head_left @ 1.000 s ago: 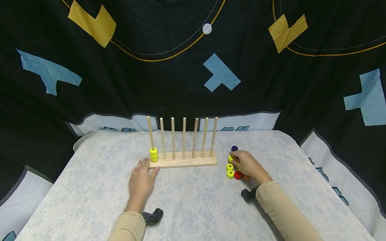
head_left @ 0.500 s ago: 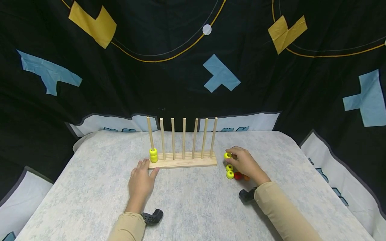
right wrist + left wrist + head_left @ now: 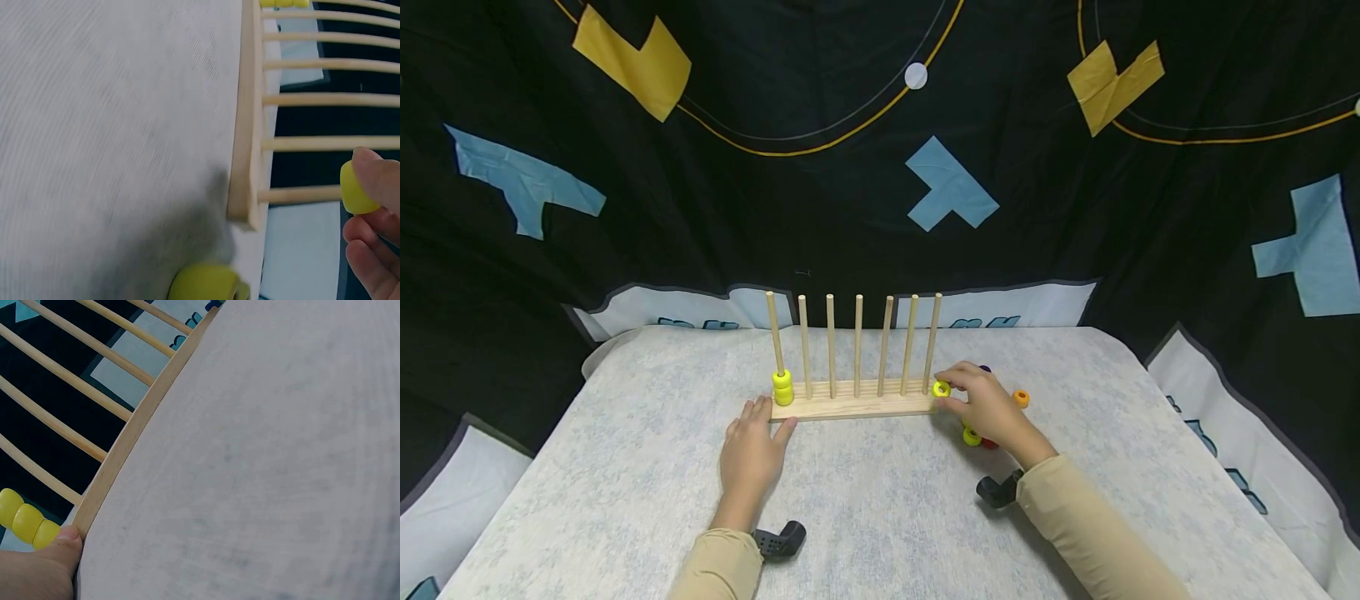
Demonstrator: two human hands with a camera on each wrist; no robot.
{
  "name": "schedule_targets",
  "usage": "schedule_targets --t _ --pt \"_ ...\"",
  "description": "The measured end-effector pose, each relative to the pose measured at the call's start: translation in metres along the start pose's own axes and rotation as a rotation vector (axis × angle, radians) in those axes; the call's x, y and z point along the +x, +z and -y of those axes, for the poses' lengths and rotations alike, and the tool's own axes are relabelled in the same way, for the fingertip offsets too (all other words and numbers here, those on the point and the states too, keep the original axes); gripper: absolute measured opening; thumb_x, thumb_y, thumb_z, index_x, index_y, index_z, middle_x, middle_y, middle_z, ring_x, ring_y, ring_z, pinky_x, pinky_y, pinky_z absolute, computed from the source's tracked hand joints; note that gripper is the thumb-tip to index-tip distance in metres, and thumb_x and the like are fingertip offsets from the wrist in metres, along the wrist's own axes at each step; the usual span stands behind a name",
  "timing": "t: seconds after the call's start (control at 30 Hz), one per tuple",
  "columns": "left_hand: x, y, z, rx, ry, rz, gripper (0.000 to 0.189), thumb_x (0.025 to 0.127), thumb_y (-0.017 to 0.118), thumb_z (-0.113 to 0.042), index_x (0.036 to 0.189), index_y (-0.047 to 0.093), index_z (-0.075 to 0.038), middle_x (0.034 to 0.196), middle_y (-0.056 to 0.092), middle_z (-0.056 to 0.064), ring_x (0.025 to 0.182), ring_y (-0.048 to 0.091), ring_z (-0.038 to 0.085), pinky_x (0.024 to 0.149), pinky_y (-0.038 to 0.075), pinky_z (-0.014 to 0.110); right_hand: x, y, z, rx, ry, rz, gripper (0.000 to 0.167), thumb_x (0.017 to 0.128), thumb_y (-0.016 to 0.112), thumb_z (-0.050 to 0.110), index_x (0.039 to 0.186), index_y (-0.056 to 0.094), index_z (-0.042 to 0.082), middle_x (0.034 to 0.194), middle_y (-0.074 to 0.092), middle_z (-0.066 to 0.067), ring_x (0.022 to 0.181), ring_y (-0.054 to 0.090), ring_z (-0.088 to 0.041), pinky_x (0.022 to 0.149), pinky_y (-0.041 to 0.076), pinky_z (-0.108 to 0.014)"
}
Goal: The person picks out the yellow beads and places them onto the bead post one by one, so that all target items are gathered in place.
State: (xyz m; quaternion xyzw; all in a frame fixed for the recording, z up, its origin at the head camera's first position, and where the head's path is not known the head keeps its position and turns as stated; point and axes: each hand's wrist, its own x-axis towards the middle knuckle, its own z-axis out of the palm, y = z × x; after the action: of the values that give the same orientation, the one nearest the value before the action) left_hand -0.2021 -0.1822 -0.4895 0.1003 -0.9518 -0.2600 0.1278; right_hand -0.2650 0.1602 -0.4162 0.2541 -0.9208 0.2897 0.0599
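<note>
A wooden bead rack (image 3: 853,406) with several upright pegs stands on the table. Three yellow beads (image 3: 27,522) are stacked on its leftmost peg. My left hand (image 3: 752,454) rests at the rack's left end, its thumb (image 3: 65,544) against the front edge of the base and its fingers lying forward along the corner. My right hand (image 3: 988,410) pinches a yellow bead (image 3: 941,389) between thumb and fingertips at the rack's right end. In the right wrist view, this bead overlaps the rightmost peg (image 3: 300,194), well above the base.
Loose beads lie right of the rack, partly hidden by the right hand: an orange bead (image 3: 1021,399), a dark blue bead (image 3: 986,367), a yellow bead (image 3: 972,437) and a red bead (image 3: 989,444). A black patterned curtain (image 3: 820,217) hangs behind the table (image 3: 880,517).
My right hand has picked up a yellow bead from the loose group and carried it left to the rack's right end, uncovering the orange bead. The left hand has stayed still.
</note>
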Motion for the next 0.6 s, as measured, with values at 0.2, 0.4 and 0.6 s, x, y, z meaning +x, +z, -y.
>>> schedule_targets --t 0.2,0.4,0.6 --pt "0.000 0.001 0.000 0.002 0.001 -0.005 0.069 0.099 0.060 -0.040 0.148 0.040 0.005 0.154 0.039 0.024 0.148 0.030 0.041 0.123 0.022 0.056 0.004 0.006 0.010 0.025 -0.057 -0.002 0.039 0.089 0.076 0.023 0.125 0.068 0.009 0.112 0.067 -0.001 0.102 0.063 -0.020 0.090 0.058 -0.043" --pt "0.000 0.001 0.000 0.003 0.005 -0.013 0.069 0.099 0.060 -0.040 0.147 0.040 0.005 0.154 0.040 0.024 0.148 0.030 0.041 0.123 0.022 0.056 0.009 0.012 0.022 0.081 -0.063 0.023 0.037 0.089 0.076 0.021 0.124 0.069 0.008 0.109 0.066 0.000 0.100 0.064 -0.022 0.089 0.058 -0.043" --pt "-0.001 0.000 -0.001 0.002 0.006 -0.013 0.069 0.099 0.059 -0.040 0.147 0.040 0.005 0.154 0.040 0.024 0.148 0.030 0.041 0.123 0.021 0.056 0.015 0.015 0.037 0.107 -0.091 0.042 0.035 0.090 0.074 0.022 0.124 0.070 0.013 0.113 0.064 0.004 0.100 0.063 -0.023 0.084 0.058 -0.038"
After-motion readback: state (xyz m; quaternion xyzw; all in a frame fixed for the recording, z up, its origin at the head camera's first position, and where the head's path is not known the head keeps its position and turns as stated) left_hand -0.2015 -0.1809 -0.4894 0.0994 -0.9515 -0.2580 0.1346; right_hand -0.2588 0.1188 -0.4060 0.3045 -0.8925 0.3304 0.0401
